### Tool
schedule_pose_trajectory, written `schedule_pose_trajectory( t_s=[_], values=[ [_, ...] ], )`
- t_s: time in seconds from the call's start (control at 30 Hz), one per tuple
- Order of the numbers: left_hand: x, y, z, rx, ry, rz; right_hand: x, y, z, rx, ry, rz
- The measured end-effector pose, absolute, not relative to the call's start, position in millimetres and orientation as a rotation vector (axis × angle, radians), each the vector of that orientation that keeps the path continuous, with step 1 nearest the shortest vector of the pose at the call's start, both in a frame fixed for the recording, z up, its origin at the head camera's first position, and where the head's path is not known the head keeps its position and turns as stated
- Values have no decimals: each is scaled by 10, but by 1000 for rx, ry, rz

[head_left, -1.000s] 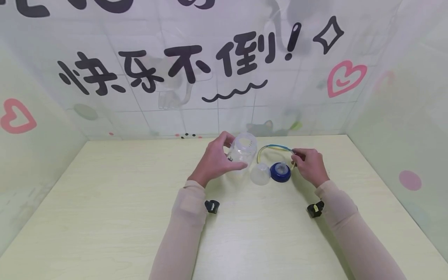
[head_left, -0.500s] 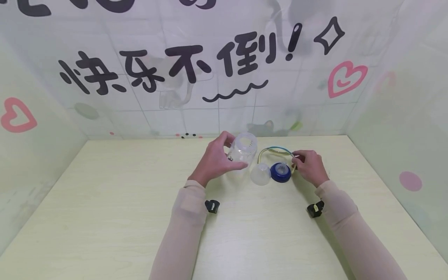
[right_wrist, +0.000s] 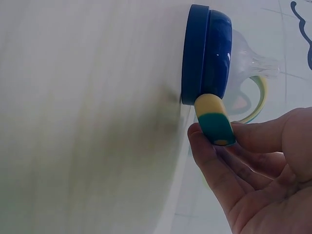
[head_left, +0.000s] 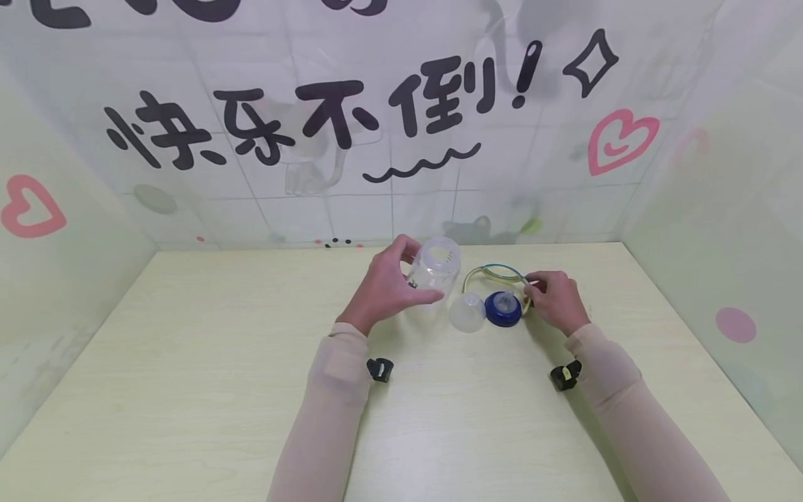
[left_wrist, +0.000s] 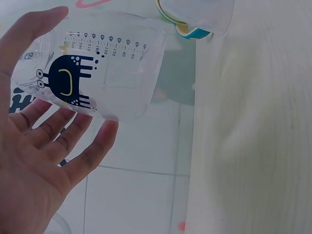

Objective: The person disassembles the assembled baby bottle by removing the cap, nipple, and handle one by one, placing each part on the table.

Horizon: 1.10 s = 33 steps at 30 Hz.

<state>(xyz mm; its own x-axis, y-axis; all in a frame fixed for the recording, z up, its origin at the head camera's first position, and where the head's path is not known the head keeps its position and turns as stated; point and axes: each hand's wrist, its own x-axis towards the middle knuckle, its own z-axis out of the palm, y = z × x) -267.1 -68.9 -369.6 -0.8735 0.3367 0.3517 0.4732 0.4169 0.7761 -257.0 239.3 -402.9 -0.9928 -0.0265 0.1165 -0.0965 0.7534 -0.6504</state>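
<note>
In the head view my left hand (head_left: 392, 282) holds a clear baby bottle (head_left: 437, 268) by its side, thumb and fingers spread around it. The left wrist view shows the bottle's (left_wrist: 97, 68) dark monster print and measuring scale, and a gap between it and the table. My right hand (head_left: 555, 300) pinches a curved yellow and teal bottle handle (head_left: 498, 268). The handle's teal-tipped end (right_wrist: 217, 127) lies between thumb and finger in the right wrist view. Near that hand, a blue collar with a clear teat (head_left: 504, 309) sits on the table, touching or close to a translucent dome cap (head_left: 467, 313).
A pale wooden table (head_left: 219, 369) extends in front and to the left. Printed walls (head_left: 314, 216) rise at its back and both sides. Black wrist mounts (head_left: 380, 370) hang beneath the sleeves.
The handle's arch has dropped slightly, and my right hand has shifted a little lower with it. My left hand and the bottle have stayed put.
</note>
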Motion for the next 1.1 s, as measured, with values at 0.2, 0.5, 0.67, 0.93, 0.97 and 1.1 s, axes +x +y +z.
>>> schedule_pose_trajectory(
  t_s=[0.2,0.5,0.67,0.93,0.97,1.1],
  values=[
    [-2671,-699,-3697,-725,-2522,-1453,-2563,2382,-4019,94,-2855,1063],
    [-2672,-705,-3710,-727,-2514,-1465,-2564,2374,-4027,102,-2879,1053],
    [-2669,-705,-3710,-727,-2511,-1479,-2551,2366,-4027,112,-2899,1064],
    [-2664,-703,-3703,-723,-2515,-1473,-2514,2337,-3980,89,-2944,1012],
    [-2665,-702,-3701,-724,-2514,-1476,-2507,2325,-3965,81,-2947,999],
    [-2662,-698,-3693,-723,-2513,-1490,-2473,2244,-3869,66,-2877,991]
  ],
)
